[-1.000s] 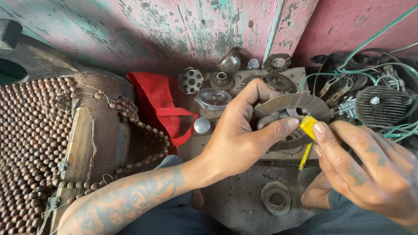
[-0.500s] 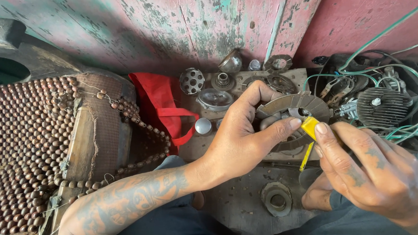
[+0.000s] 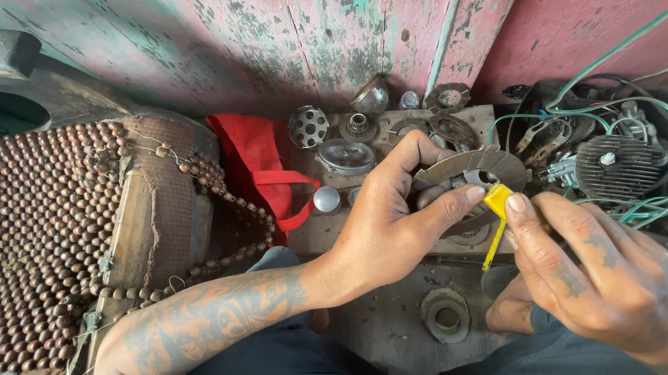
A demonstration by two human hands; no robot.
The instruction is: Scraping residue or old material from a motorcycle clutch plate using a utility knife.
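My left hand (image 3: 386,223) grips a round, grey metal clutch plate (image 3: 495,164), thumb on its front face and fingers over its top edge. Close to its right, my right hand (image 3: 598,275) pinches a small yellow-handled tool (image 3: 496,208) and presses its tip against the plate's middle. Both hands hover above a grimy metal surface (image 3: 385,331) in front of my lap.
Several metal engine parts (image 3: 345,154) lie by the peeling pink wooden wall (image 3: 324,33). A red cloth bag (image 3: 259,165) sits left of them. A wooden-bead seat cover (image 3: 35,229) fills the left. A finned engine part (image 3: 619,166) with green wires lies at right. A round ring part (image 3: 445,315) rests below.
Both hands have barely shifted; the yellow tool stays pressed against the plate's middle.
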